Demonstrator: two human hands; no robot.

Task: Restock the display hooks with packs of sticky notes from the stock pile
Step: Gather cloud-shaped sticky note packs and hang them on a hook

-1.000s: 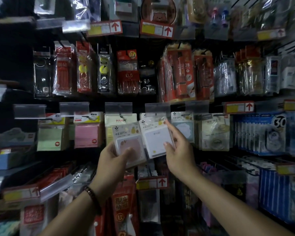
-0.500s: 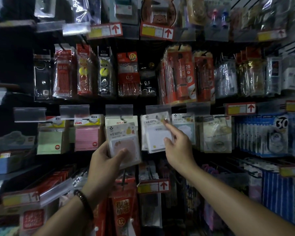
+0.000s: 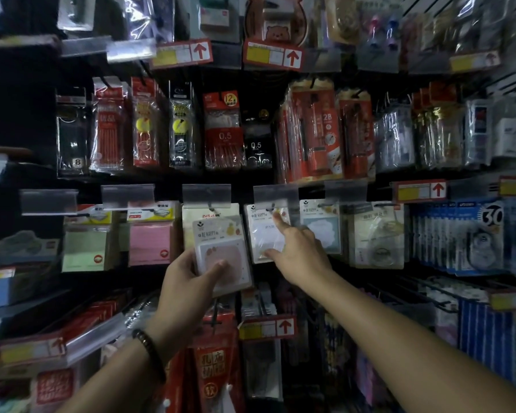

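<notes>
My left hand (image 3: 191, 281) grips a clear pack of pink sticky notes (image 3: 221, 251) in front of the display row, thumb across its face. My right hand (image 3: 295, 251) is on a pack of white sticky notes (image 3: 265, 234) that hangs under a hook (image 3: 270, 208). The forefinger presses near the pack's top and the thumb touches its lower edge. Beside it hang a pale blue pack (image 3: 320, 226), a cream pack (image 3: 210, 211), a pink pad (image 3: 149, 239) and a green pad (image 3: 85, 247).
Clear price-tag flaps (image 3: 276, 192) hang over each hook in the row. Pen and refill packs (image 3: 224, 129) fill the row above, correction tapes (image 3: 483, 236) hang at right, and red packs (image 3: 212, 365) and tag rails jut out below my wrists.
My right hand carried the white pack up and back to the hook, where it now hangs flat. My left hand lifted the pink pack slightly. The view tilted a little.
</notes>
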